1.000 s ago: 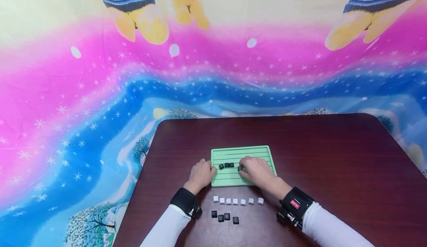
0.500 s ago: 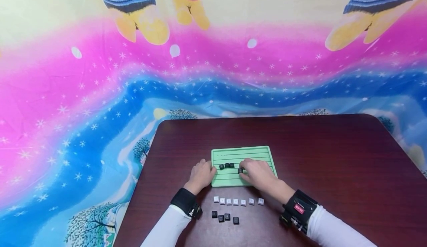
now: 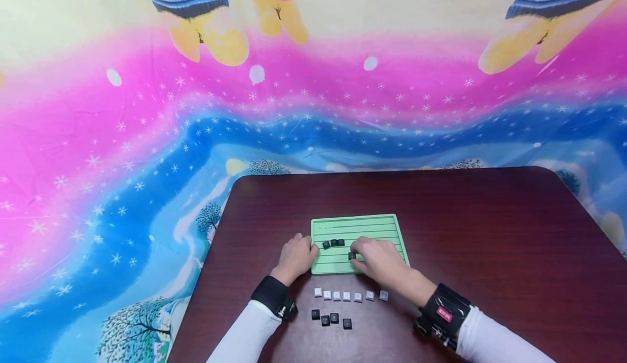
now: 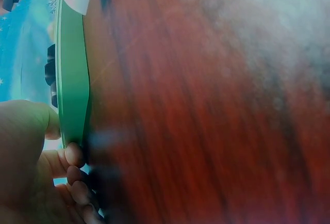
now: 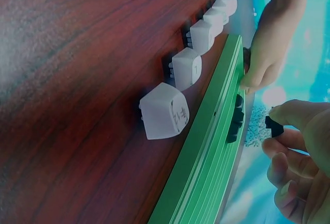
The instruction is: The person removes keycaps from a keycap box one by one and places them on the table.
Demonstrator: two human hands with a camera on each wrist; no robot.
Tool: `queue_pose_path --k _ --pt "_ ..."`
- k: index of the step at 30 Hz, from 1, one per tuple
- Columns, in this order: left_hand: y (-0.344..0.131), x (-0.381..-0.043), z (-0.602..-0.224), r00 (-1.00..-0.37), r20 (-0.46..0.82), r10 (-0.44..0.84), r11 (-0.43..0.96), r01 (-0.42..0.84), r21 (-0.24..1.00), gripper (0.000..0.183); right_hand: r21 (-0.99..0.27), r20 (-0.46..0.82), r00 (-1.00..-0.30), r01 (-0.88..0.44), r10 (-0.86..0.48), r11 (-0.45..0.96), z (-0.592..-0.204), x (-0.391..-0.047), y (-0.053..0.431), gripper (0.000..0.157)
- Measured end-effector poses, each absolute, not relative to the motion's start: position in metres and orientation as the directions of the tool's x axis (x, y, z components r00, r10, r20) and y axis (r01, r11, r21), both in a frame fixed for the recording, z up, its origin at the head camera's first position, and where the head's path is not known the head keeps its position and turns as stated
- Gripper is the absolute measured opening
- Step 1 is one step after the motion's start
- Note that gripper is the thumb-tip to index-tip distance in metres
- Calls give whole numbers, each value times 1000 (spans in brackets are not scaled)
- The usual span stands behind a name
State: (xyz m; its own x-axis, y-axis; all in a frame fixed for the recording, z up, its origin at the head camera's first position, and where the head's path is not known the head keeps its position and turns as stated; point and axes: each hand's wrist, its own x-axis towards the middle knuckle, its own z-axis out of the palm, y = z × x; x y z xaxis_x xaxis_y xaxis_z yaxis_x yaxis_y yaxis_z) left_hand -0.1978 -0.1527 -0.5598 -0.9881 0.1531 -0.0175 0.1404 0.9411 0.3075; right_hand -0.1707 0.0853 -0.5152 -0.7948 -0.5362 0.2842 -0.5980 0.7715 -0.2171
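A shallow green tray with ridges [image 3: 328, 268] lies on the table. My left hand [image 3: 296, 254] grips its left edge, thumb at the rim and fingers curled around the side; the left wrist view shows this hand [image 4: 31, 157] at the tray's corner. Over the tray's middle, my right hand [image 3: 379, 257] pinches a black keycap [image 3: 351, 256] between thumb and index finger. In the right wrist view that keycap [image 5: 275, 126] is held above the tray surface, the other fingers loosely curled. Three black keycaps [image 3: 334, 242] sit on the tray left of the right hand, two side by side.
Several white keycaps [image 3: 346, 296] form a row on the dark red table [image 3: 470, 221] in front of the tray. Nearer still lie several black keycaps [image 3: 334, 318]. A printed cloth [image 3: 313, 91] hangs behind the table's far edge.
My right hand, pinching the black keycap, has shifted slightly toward the tray's near side. The left hand and the tray look unmoved.
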Motion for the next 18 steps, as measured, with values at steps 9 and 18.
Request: queue_pose_path --k 9,18 --pt "-153 -198 -559 -988 -26 150 942 135 308 35 -204 287 -784 -612 -551 764 -512 -161 86 16" --pt "-153 -198 -561 -988 -12 154 939 143 312 36 -185 284 -780 -616 -558 766 -512 -153 86 17"
